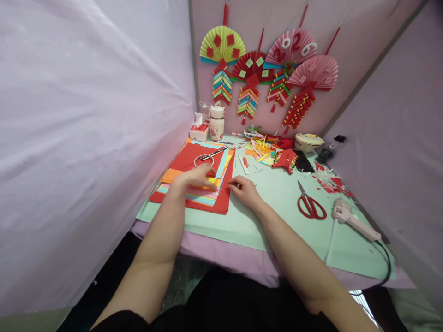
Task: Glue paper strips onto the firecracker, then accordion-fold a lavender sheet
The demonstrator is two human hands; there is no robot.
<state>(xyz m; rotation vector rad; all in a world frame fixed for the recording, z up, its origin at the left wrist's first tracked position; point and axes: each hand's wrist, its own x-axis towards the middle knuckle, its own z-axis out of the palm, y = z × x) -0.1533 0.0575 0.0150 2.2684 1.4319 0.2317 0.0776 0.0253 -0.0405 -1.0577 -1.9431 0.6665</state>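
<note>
A stack of coloured paper sheets (199,191) lies at the left of the table, on larger red sheets (221,206). My left hand (201,176) rests over the stack, fingers apart and bent, with nothing visibly held. Just beyond it a white ring (196,161) and a dark pen (214,153) lie on a red sheet (187,154). By the right edge of the papers is my right hand (243,188), its fingers curled together; whether anything small is between them cannot be made out.
Red-handled scissors (311,207) and a glue gun (353,221) with a black cord lie at the right. Paper scraps (265,150), a lidded bowl (308,142), a bottle (217,123) and a tissue box (200,131) stand behind. Paper fans (313,74) hang on the back wall.
</note>
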